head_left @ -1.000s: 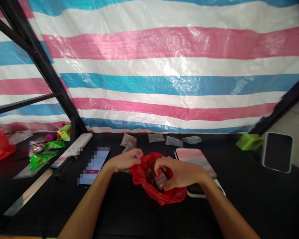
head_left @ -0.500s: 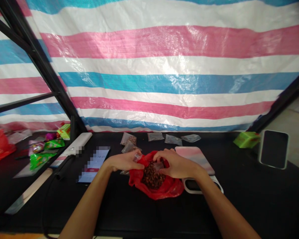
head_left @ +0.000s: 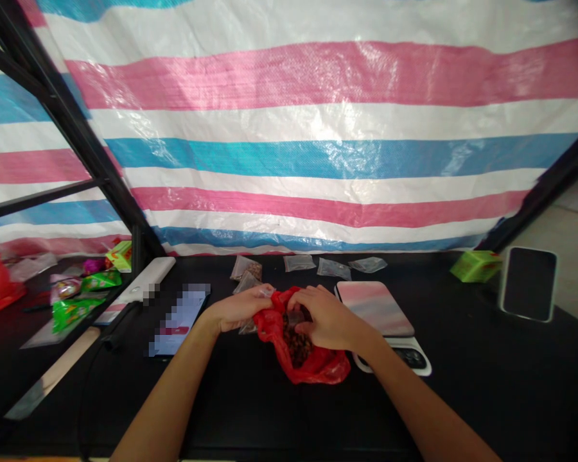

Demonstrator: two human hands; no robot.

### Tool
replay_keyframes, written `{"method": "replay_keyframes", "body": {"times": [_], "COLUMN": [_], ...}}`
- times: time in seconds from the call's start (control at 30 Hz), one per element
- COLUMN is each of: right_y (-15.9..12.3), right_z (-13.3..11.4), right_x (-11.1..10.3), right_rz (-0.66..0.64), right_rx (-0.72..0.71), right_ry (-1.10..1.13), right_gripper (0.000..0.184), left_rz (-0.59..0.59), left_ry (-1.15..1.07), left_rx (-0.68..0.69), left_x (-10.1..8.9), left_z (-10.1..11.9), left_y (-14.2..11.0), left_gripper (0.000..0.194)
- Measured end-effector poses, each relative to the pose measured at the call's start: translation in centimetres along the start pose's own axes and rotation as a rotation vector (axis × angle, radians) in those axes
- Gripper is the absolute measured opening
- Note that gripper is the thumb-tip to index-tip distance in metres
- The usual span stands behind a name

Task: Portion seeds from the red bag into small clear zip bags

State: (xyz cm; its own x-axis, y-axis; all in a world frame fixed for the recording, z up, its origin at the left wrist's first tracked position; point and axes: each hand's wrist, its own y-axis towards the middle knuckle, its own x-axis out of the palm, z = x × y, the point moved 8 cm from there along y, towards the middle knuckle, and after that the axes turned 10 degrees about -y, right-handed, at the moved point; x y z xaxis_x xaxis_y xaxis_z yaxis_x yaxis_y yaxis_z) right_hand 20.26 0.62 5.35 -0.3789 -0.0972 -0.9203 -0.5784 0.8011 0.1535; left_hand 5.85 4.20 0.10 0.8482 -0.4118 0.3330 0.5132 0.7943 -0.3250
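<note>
A red plastic bag [head_left: 282, 343] lies slumped on the black table, its mouth spread around a heap of small brown pieces [head_left: 297, 346] whose exact kind I cannot make out. My left hand [head_left: 241, 308] is at the bag's left rim, fingers closed on what looks like a small clear plastic bag [head_left: 268, 290]; its thumb is mostly hidden. Reaching in from the right, my right hand [head_left: 325, 317] is curled over the brown pieces. Between its thumb and fingers is a small clear container [head_left: 296, 317], partly covered.
Small clear bags with brown contents [head_left: 246, 268] lie behind my left hand; flat clear bags [head_left: 334, 269] lie farther back. Right stands a white scale [head_left: 417, 359] with a pinkish flat panel [head_left: 376, 308]. A lit phone [head_left: 180, 324], green box [head_left: 476, 266] and propped phone [head_left: 528, 284] surround this.
My right hand has shifted slightly left with the clear container. The red bag's left rim has bunched inward, and its mouth looks narrower. More of the scale's display shows beside my right wrist.
</note>
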Motion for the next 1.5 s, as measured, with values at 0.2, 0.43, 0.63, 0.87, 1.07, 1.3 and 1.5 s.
{"method": "replay_keyframes", "body": {"times": [0.2,0.43,0.63,0.87,1.07,1.3,1.5], "right_y": [0.1,0.1,0.1,0.0,0.1,0.5,0.6], "right_z": [0.0,-0.5,0.2,1.3,1.7,2.2,2.1], "right_x": [-0.1,0.0,0.3,0.7,0.7,-1.4,-3.0], "right_rz": [0.044,0.054,0.027,-0.037,-0.106,0.043,0.258], "right_rx": [0.042,-0.054,-0.031,-0.009,-0.017,-0.021,-0.003], "right_ry": [-0.024,-0.048,0.007,0.18,0.532,0.803,0.756], "right_gripper": [0.025,0.032,0.034,0.034,0.026,0.028,0.03], "left_rz": [-0.017,-0.013,0.005,-0.03,-0.061,0.014,0.175], "left_ry": [-0.028,-0.076,-0.148,-0.038,0.325,0.595,0.767], "left_rx": [0.008,0.018,-0.016,0.04,0.11,0.297,0.547], "left_x": [0.3,0.3,-0.2,0.0,-0.5,-1.7,-0.9], "left_z": [0.4,0.9,0.5,1.4,2.9,5.1,6.8], "left_y": [0.0,0.0,0.1,-0.5,-1.7,-2.2,-1.7], "left_gripper": [0.017,0.015,0.021,0.026,0.036,0.03,0.024]}}
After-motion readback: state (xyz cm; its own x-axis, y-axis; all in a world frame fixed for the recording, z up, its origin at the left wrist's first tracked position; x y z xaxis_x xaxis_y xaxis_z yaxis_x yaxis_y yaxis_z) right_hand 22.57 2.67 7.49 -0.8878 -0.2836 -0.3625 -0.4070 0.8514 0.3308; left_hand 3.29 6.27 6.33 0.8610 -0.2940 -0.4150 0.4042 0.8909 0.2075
